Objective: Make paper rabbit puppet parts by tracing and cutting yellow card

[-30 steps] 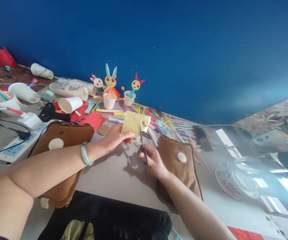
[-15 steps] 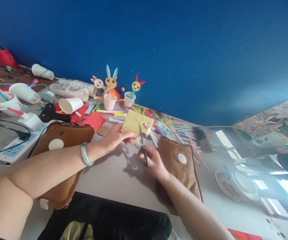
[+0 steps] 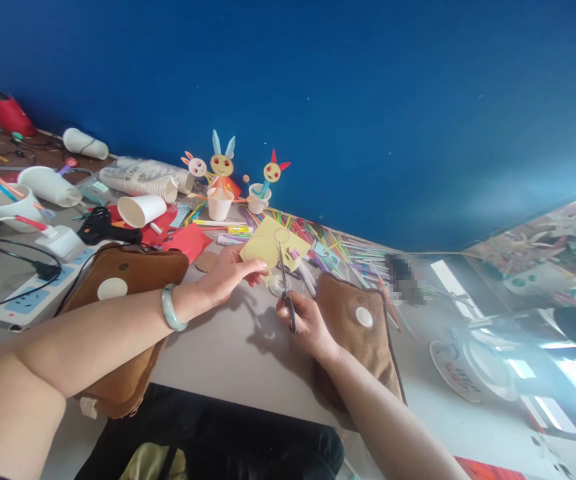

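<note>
A sheet of yellow paper (image 3: 295, 245) with round outlines drawn on it is pinched in my left hand (image 3: 235, 270), thumb on top at its lower left edge. My right hand (image 3: 308, 325) grips the black handles of a pair of scissors (image 3: 289, 303). Their blades point up and away and meet the paper beside the larger drawn circle, near the small pinkish ring outline. Both hands are held above the grey table (image 3: 223, 357), and their shadow falls on it. A roll of clear tape (image 3: 277, 285) lies partly hidden behind the scissors.
Brown plush pouches (image 3: 361, 340) flank my forearms. At left are a power strip (image 3: 28, 300), a black glue gun (image 3: 105, 227) and a tipped paper cup (image 3: 141, 210). Rabbit figures in paper cups (image 3: 220, 203) stand by the blue wall, with coloured sticks (image 3: 353, 250) scattered to their right.
The yellow paper has turned slightly clockwise around the scissor blades, its right part shifting a little to the right. My right hand has hardly moved.
</note>
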`<action>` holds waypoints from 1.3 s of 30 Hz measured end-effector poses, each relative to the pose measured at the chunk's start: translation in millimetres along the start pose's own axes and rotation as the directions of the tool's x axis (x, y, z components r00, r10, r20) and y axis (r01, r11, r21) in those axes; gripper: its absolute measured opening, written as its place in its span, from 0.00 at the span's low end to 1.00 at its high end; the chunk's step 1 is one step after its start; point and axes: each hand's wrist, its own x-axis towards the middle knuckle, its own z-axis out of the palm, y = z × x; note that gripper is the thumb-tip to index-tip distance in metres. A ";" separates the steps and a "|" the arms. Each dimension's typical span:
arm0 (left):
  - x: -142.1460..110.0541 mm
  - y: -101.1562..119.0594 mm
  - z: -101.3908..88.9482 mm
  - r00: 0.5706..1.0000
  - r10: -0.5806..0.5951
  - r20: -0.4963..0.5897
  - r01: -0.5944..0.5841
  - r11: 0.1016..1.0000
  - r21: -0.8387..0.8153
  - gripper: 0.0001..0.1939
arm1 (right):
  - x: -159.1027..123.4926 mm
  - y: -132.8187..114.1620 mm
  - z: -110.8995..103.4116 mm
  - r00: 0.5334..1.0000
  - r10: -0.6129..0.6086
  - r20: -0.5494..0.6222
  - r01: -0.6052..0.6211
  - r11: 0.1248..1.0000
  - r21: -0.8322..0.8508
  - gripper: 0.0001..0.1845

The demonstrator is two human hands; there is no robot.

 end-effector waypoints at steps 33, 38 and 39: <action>0.2 -10.1 -3.5 0.995 -0.036 0.090 0.030 0.998 0.058 0.13 | -1.2 3.0 0.2 0.997 -0.037 0.065 0.037 0.999 0.003 0.35; -1.0 -10.7 -3.2 0.992 -0.032 0.119 0.026 0.998 0.055 0.13 | -0.9 5.5 -0.4 0.998 -0.052 0.047 0.052 0.999 -0.008 0.35; -1.1 -10.3 -3.0 0.991 -0.031 0.127 0.025 0.999 0.046 0.12 | -1.0 5.7 -0.5 0.998 -0.053 0.044 0.053 0.999 -0.009 0.35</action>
